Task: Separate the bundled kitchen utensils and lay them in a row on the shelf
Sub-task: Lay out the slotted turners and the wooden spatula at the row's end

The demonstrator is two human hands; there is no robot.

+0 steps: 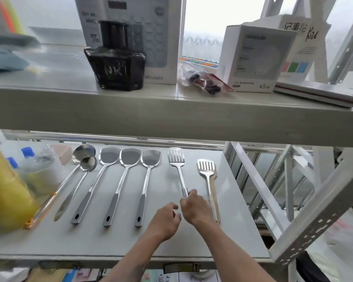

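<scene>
Steel utensils lie in a row on the lower shelf, heads pointing away from me. From the left: a ladle with an orange handle, a smaller ladle, then three solid turners. A slotted turner follows, and my right hand pinches its handle end. Further right a second slotted turner lies on top of a wooden spatula. My left hand hovers beside the right one, fingers curled and apart, holding nothing.
A yellow bottle, blue-capped bottles and a plastic-wrapped roll crowd the shelf's left end. The upper shelf overhangs, carrying an ink bottle and boxes. White rack struts rise on the right.
</scene>
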